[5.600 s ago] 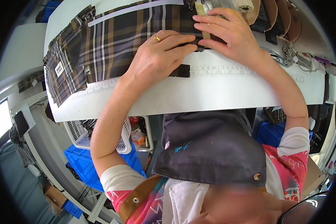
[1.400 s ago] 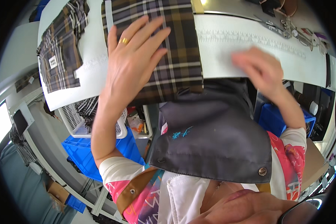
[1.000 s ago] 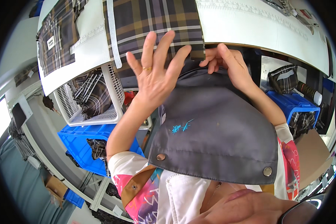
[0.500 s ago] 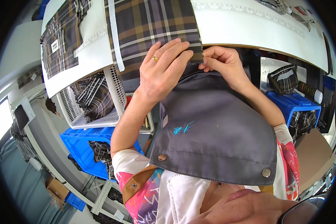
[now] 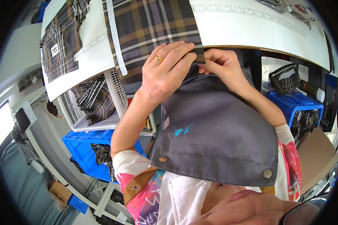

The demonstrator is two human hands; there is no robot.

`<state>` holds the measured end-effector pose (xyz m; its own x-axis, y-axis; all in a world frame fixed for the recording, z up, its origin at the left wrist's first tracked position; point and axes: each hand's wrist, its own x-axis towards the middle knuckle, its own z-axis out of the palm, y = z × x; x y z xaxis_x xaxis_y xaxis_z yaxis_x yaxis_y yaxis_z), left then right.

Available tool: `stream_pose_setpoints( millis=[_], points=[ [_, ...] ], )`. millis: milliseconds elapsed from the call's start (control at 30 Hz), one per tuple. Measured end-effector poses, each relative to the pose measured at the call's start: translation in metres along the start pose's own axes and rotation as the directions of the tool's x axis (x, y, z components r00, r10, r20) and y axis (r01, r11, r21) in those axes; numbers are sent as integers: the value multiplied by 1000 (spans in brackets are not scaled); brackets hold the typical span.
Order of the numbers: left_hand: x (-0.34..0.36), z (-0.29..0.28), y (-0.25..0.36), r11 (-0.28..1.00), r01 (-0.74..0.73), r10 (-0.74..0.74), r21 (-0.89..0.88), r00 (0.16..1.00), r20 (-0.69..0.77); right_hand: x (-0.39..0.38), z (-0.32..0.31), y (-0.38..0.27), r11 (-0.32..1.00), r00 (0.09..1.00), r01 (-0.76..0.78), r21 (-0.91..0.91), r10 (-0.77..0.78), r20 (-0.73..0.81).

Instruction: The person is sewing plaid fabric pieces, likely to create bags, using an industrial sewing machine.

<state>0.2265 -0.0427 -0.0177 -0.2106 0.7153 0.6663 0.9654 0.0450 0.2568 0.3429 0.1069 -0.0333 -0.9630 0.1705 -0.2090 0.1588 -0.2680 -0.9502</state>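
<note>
A brown, grey and white plaid fabric panel (image 5: 154, 26) lies across the white table and hangs over its front edge. A pale strip (image 5: 116, 41) runs down the panel's left side. My left hand (image 5: 165, 69), with a ring on it, rests on the cloth near its lower right part, fingers bent and reaching to the right. At the panel's lower right corner my right hand (image 5: 223, 67) pinches the edge between thumb and curled forefinger. The fingertips of both hands are close together there. The underside of the corner is hidden.
On the table's left lies another plaid piece (image 5: 62, 45) with a white label. Below it stand a white basket (image 5: 118, 93) and a blue crate (image 5: 77, 146), both holding plaid cloth. At right is another blue crate (image 5: 289, 103). Ruler markings (image 5: 248, 15) run along the white table (image 5: 221, 32).
The plaid panel has shifted slightly left. Both hands stay at its corner, with my left hand a little to the right and my right hand's fingers curled closer to the edge.
</note>
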Motion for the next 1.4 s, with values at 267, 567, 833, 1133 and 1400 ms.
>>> stream_pose_setpoints(
  millis=[267,567,833,1133,1400],
  points=[
    [6,-11,3,1000,9,-10,10,990,142,-5,-2,-12,998,999,-52,-46,52,-9],
    [15,-14,4,1000,-18,19,-18,996,87,-6,-8,-35,962,943,-268,-60,275,188],
    [19,-7,-2,987,44,-28,-157,994,106,7,-21,-60,-28,618,628,-778,-589,520],
    [58,-33,-27,985,139,-89,-107,922,377,15,-21,-51,-49,576,650,-759,-620,533],
    [87,-13,-83,994,45,-87,103,892,444,19,-21,-60,131,661,652,-747,-581,474]
  ],
)
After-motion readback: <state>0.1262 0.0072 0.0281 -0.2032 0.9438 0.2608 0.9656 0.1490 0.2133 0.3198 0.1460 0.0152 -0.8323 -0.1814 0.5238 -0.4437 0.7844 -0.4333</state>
